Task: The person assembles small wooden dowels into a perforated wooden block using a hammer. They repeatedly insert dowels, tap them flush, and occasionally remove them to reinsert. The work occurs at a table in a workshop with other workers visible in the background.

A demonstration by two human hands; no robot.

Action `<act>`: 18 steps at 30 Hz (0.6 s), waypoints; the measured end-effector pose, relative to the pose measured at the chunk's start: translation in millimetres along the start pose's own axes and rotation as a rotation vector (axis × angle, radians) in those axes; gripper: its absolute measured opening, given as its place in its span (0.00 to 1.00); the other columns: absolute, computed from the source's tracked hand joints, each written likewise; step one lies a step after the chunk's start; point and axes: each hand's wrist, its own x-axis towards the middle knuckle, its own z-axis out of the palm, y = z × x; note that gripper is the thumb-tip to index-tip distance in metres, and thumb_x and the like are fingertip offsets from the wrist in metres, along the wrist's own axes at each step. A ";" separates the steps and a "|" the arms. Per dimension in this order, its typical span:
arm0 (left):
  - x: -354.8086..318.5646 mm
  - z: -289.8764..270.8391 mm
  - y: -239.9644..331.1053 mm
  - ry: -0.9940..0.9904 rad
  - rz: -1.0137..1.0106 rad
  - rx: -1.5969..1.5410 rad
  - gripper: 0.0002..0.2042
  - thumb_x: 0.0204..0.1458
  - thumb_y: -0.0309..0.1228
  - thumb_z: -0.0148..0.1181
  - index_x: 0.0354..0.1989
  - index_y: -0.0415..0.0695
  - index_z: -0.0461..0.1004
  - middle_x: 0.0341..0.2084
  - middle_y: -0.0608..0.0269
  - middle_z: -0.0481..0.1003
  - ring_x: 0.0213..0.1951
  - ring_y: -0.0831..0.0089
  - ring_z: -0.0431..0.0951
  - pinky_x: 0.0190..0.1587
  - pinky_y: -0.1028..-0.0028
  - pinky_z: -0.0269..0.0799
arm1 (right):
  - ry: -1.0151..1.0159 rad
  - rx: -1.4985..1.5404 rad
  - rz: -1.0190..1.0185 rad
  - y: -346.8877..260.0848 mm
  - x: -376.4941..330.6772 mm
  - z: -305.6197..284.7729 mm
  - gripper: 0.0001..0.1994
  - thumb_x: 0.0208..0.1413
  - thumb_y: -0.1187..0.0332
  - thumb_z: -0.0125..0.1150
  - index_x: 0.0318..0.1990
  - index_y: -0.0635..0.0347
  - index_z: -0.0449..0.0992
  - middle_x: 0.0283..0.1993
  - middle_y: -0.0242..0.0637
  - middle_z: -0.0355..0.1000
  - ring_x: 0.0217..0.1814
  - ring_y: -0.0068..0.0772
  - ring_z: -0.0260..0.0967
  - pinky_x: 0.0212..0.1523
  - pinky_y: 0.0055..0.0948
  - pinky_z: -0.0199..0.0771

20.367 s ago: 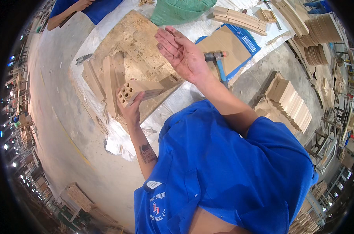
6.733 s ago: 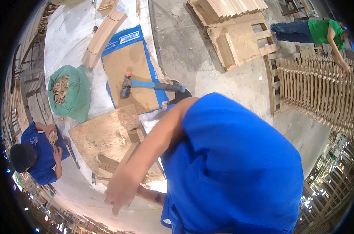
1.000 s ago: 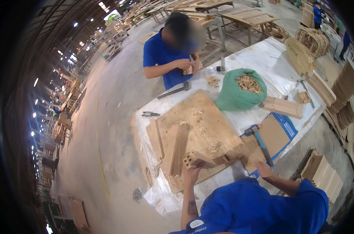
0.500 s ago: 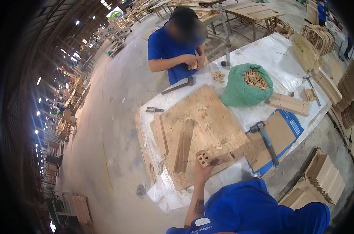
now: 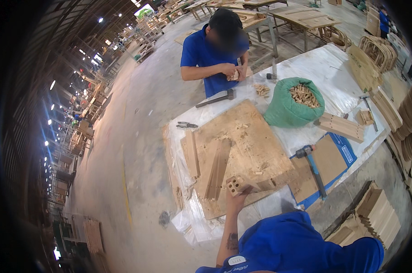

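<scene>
My left hand (image 5: pixel 237 200) is closed around a pale wooden block (image 5: pixel 235 185) with several round holes in its end, held up above the near edge of a worn plywood board (image 5: pixel 251 136). Two wooden strips lie on that board just left of the block, a wide grooved one (image 5: pixel 218 168) and a narrower one (image 5: pixel 192 154). My right hand is out of view; only the blue right sleeve (image 5: pixel 367 250) shows at the lower right.
Right of the board lies a hammer (image 5: pixel 313 168) on cardboard. A green sack of wooden dowels (image 5: pixel 294 102) stands behind it. Pliers (image 5: pixel 187 124) and another hammer (image 5: pixel 216 98) lie at the left. Across the table (image 5: pixel 335 68), a co-worker (image 5: pixel 215 54) handles a small wooden piece. Stacked wood (image 5: pixel 378 211) stands lower right.
The table and the things on it have shifted slightly right in the picture as the view moved. My left hand still holds the block, now turned slightly.
</scene>
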 end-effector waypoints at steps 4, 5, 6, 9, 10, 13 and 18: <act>-0.7 1.3 1.7 -0.012 -0.013 0.054 0.26 0.49 0.21 0.74 0.52 0.41 0.64 0.42 0.60 0.77 0.44 0.72 0.79 0.46 0.71 0.79 | -0.005 -0.013 -0.006 -2.6 2.9 -3.5 0.24 0.67 0.53 0.48 0.58 0.63 0.73 0.56 0.49 0.76 0.61 0.50 0.70 0.60 0.44 0.69; -0.5 3.0 2.3 -0.010 -0.021 0.002 0.26 0.49 0.21 0.74 0.52 0.41 0.64 0.42 0.61 0.76 0.44 0.72 0.79 0.46 0.71 0.79 | -0.005 -0.015 -0.006 -3.3 3.7 -4.1 0.23 0.67 0.53 0.49 0.58 0.63 0.73 0.56 0.49 0.76 0.61 0.50 0.71 0.60 0.44 0.69; 0.3 5.8 2.8 -0.011 -0.028 -0.050 0.26 0.49 0.21 0.74 0.52 0.41 0.64 0.42 0.61 0.76 0.44 0.72 0.79 0.46 0.71 0.79 | 0.000 -0.014 -0.004 -3.0 3.5 -4.8 0.23 0.67 0.54 0.49 0.58 0.63 0.73 0.56 0.49 0.76 0.60 0.50 0.71 0.60 0.44 0.69; 0.9 6.0 -1.5 0.007 -0.013 -0.127 0.26 0.48 0.20 0.74 0.52 0.41 0.64 0.42 0.61 0.76 0.44 0.73 0.79 0.46 0.72 0.79 | -0.010 -0.023 -0.016 -6.1 5.0 -5.5 0.23 0.67 0.54 0.49 0.58 0.63 0.74 0.56 0.49 0.76 0.60 0.50 0.71 0.59 0.44 0.70; 1.2 5.5 -3.4 0.011 -0.004 -0.143 0.26 0.48 0.20 0.74 0.52 0.41 0.64 0.42 0.61 0.76 0.44 0.73 0.79 0.45 0.72 0.80 | -0.014 -0.027 -0.016 -7.0 5.8 -5.9 0.23 0.67 0.54 0.49 0.58 0.63 0.74 0.56 0.49 0.76 0.60 0.50 0.71 0.59 0.44 0.70; 1.1 2.6 -6.4 0.009 -0.007 -0.111 0.26 0.49 0.20 0.73 0.53 0.41 0.64 0.43 0.60 0.76 0.44 0.72 0.79 0.46 0.72 0.80 | -0.021 -0.038 -0.026 -8.7 6.8 -5.9 0.22 0.67 0.54 0.50 0.57 0.63 0.74 0.55 0.49 0.76 0.59 0.49 0.71 0.59 0.44 0.70; 0.7 6.0 2.8 0.013 -0.002 -0.069 0.26 0.49 0.21 0.73 0.53 0.40 0.64 0.44 0.59 0.76 0.44 0.72 0.80 0.46 0.72 0.80 | -0.023 -0.042 -0.029 -9.6 8.7 -5.9 0.22 0.66 0.55 0.50 0.57 0.62 0.74 0.55 0.48 0.76 0.59 0.49 0.72 0.58 0.43 0.71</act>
